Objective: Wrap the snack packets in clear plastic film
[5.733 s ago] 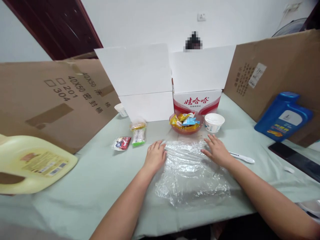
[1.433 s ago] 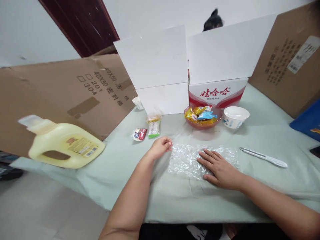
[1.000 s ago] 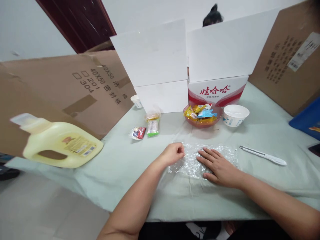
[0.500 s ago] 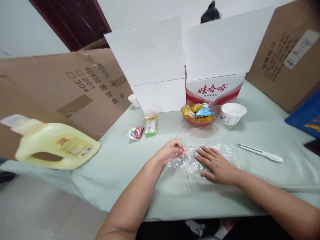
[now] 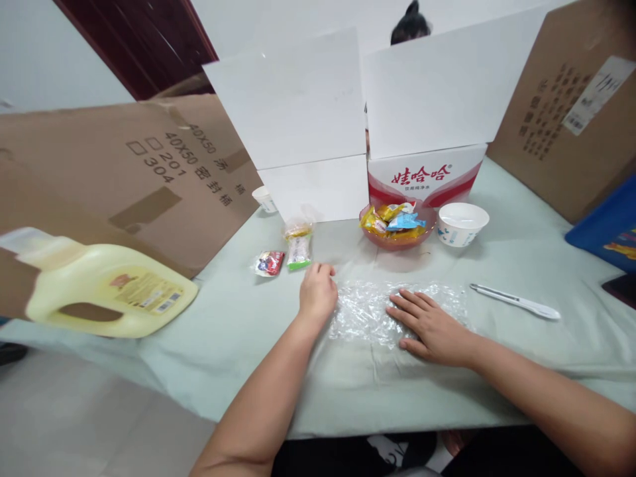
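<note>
A crinkled sheet of clear bubble wrap lies spread on the green cloth in front of me. My right hand rests flat on it, palm down, fingers apart. At the sheet's left edge, my left hand is closed with its fingers curled over the plastic's edge; its fingertips are partly hidden. Beyond my left hand lie a clear-wrapped snack with a green end and a small red-and-white packet. A white utility knife lies to the right of the sheet.
A pink glass bowl of wrapped snacks stands beside a white paper bowl. Behind them is a white carton. A yellow jug stands left, a blue item right. Brown cardboard flanks the table. A person's head shows behind the carton.
My left hand has moved left from the upper part of the bubble wrap to its left edge, and the bunched corner there now lies flatter. My right hand stays in place.
</note>
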Tool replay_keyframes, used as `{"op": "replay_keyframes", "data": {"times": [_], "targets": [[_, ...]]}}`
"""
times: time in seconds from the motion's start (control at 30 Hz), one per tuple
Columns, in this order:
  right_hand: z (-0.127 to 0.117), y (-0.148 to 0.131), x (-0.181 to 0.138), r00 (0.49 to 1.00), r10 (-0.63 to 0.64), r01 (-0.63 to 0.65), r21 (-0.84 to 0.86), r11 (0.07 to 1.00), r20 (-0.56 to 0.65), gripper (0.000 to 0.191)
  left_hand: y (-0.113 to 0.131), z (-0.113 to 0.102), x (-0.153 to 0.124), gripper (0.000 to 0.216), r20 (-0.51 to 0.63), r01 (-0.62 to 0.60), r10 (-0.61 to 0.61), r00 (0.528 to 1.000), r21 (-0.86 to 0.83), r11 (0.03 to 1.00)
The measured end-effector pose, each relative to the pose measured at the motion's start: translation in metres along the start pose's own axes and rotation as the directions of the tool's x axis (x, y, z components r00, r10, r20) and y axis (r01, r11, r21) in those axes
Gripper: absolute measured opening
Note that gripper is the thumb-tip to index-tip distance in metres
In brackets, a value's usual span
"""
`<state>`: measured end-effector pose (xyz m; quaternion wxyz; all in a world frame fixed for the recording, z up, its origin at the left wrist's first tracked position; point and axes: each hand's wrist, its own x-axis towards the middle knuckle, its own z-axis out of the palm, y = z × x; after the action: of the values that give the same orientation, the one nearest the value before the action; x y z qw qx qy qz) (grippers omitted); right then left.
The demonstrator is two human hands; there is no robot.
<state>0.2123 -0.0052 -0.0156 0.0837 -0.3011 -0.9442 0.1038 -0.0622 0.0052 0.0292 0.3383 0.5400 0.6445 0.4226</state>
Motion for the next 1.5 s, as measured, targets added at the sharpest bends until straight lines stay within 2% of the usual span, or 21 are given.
{"op": "replay_keyframes", "data": {"times": [0.03, 0.1, 0.17, 0.23, 0.3, 0.37, 0.47, 0.63, 0.73, 0.77, 0.83, 0.9, 0.93, 0.97, 1.03, 1.1, 1.23, 1.33, 1.37, 1.43, 1.5], "targets": [[0.001, 0.000, 0.000, 1.000, -0.002, 0.002, 0.002, 1.000, -0.004, 0.063, 0.001, 0.004, -0.004, 0.015, -0.016, -0.108, 0.111, 0.994, 0.134, 0.985], [0.002, 0.001, 0.000, 1.000, -0.007, 0.007, -0.001, 1.000, -0.015, 0.063, 0.004, 0.016, -0.012, 0.010, 0.099, -0.343, 0.332, 0.938, 0.405, 0.848], [0.004, 0.002, 0.000, 1.000, -0.012, 0.012, -0.012, 1.000, -0.026, 0.064, 0.005, 0.034, -0.019, 0.010, 0.249, -0.476, 0.410, 0.878, 0.552, 0.684], [0.005, 0.002, 0.000, 0.999, -0.019, 0.019, -0.020, 1.000, -0.032, 0.063, 0.004, 0.051, -0.021, 0.023, 0.245, -0.453, 0.402, 0.882, 0.677, 0.581], [0.005, 0.002, 0.000, 0.999, -0.020, 0.019, -0.026, 0.999, -0.029, 0.063, 0.001, 0.062, -0.018, 0.018, 0.209, -0.387, 0.362, 0.909, 0.746, 0.541], [0.004, 0.002, 0.000, 1.000, -0.015, 0.015, -0.031, 0.999, -0.021, 0.062, -0.002, 0.063, -0.013, 0.014, 0.196, -0.347, 0.315, 0.929, 0.758, 0.552], [0.003, 0.001, 0.000, 1.000, -0.013, 0.012, -0.026, 1.000, -0.016, 0.063, -0.010, 0.044, -0.002, 0.021, 0.161, -0.297, 0.275, 0.948, 0.755, 0.584], [0.004, 0.002, 0.000, 1.000, -0.016, 0.015, -0.012, 1.000, -0.027, 0.062, -0.016, -0.008, 0.018, 0.029, -0.034, -0.119, 0.234, 0.972, 0.783, 0.610], [0.004, 0.003, 0.000, 1.000, -0.017, 0.017, -0.010, 1.000, -0.023, 0.062, -0.010, -0.018, 0.018, 0.029, -0.128, -0.069, 0.261, 0.957, 0.773, 0.630], [0.003, 0.003, 0.000, 1.000, -0.013, 0.013, -0.013, 1.000, -0.018, 0.062, -0.006, -0.016, 0.015, 0.027, -0.090, -0.122, 0.280, 0.956, 0.744, 0.657], [0.001, 0.001, 0.001, 1.000, -0.003, 0.003, -0.019, 1.000, 0.001, 0.062, 0.000, -0.006, 0.004, 0.020, 0.144, -0.341, 0.323, 0.936, 0.605, 0.720], [-0.002, -0.003, 0.001, 1.000, 0.005, -0.004, -0.021, 1.000, 0.026, 0.063, 0.003, 0.007, -0.007, 0.024, 0.459, -0.538, 0.344, 0.819, 0.407, 0.738], [-0.004, -0.005, 0.001, 0.999, 0.008, -0.007, -0.021, 1.000, 0.039, 0.064, 0.003, 0.012, -0.012, 0.037, 0.564, -0.579, 0.325, 0.759, 0.357, 0.733], [-0.005, -0.007, 0.002, 0.998, 0.012, -0.011, -0.021, 1.000, 0.054, 0.064, 0.001, 0.015, -0.015, 0.052, 0.622, -0.594, 0.293, 0.726, 0.353, 0.723], [-0.009, -0.005, 0.001, 0.996, 0.050, -0.047, -0.031, 0.998, 0.076, 0.069, -0.002, 0.017, -0.016, 0.076, 0.641, -0.573, 0.218, 0.736, 0.421, 0.703], [-0.012, 0.007, -0.002, 0.988, 0.130, -0.126, -0.050, 0.991, 0.084, 0.077, -0.007, 0.014, -0.013, 0.087, 0.623, -0.540, 0.170, 0.764, 0.472, 0.697], [-0.024, 0.051, -0.014, 0.920, 0.387, -0.378, -0.126, 0.917, 0.058, 0.078, -0.009, 0.005, -0.005, 0.089, 0.617, -0.514, 0.126, 0.777, 0.504, 0.694], [-0.042, 0.072, -0.026, 0.847, 0.518, -0.531, -0.153, 0.833, -0.118, 0.071, -0.001, 0.000, -0.006, 0.081, 0.577, -0.501, 0.151, 0.803, 0.516, 0.695], [-0.049, 0.071, -0.029, 0.849, 0.493, -0.520, -0.130, 0.844, -0.191, 0.068, 0.003, -0.002, -0.008, 0.074, 0.558, -0.507, 0.183, 0.809, 0.505, 0.699], [-0.064, 0.060, -0.033, 0.906, 0.341, -0.365, -0.053, 0.930, -0.251, 0.061, 0.013, -0.005, -0.014, 0.056, 0.566, -0.541, 0.241, 0.789, 0.451, 0.710], [-0.075, 0.042, -0.034, 0.982, 0.142, -0.136, 0.054, 0.989, -0.126, 0.053, 0.020, -0.008, -0.020, 0.047, 0.648, -0.570, 0.210, 0.732, 0.413, 0.710]]}}
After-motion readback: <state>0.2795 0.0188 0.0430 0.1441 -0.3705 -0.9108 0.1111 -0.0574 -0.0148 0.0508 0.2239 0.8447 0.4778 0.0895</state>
